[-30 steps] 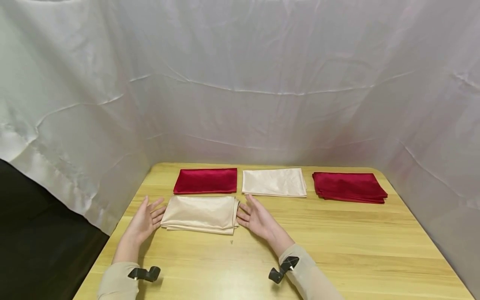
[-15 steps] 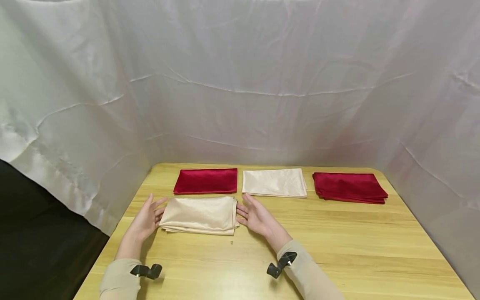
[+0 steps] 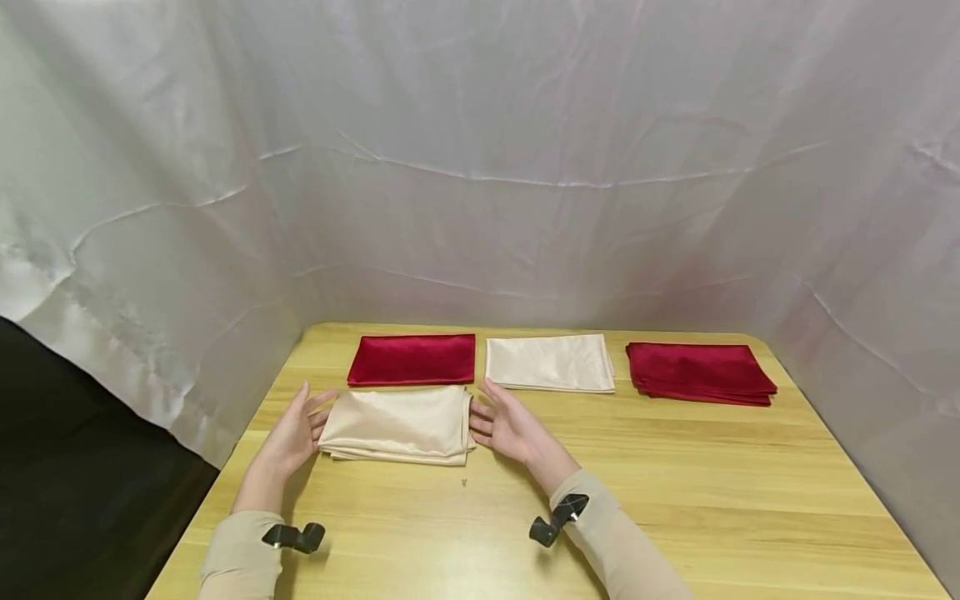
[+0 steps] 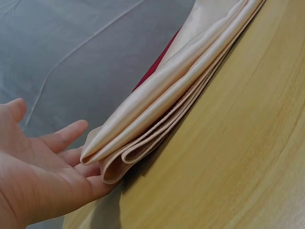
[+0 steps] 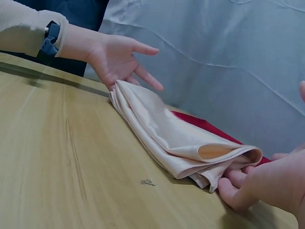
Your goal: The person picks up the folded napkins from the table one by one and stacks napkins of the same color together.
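A folded beige satin cloth [image 3: 397, 423] lies on the wooden table [image 3: 675, 483] in front of me. My left hand [image 3: 294, 430] stands open at its left edge, straight fingers touching the folds [image 4: 114, 162]. At the right edge my right hand [image 3: 504, 423] is open too, its fingertips against the layered end of the cloth [image 5: 209, 162]. In the right wrist view the left hand [image 5: 119, 59] shows at the far end of the cloth. Neither hand grips anything.
Behind the beige cloth lie a red folded cloth [image 3: 412, 359], a cream folded cloth [image 3: 549, 362] and a stack of red cloths [image 3: 699, 372] at the right. A white fabric backdrop [image 3: 480, 167] walls in the table. The table's left edge [image 3: 225, 467] drops to dark floor.
Both hands have slid the beige cloth slightly away from me, toward the red cloth. The hands stay open at its two ends.
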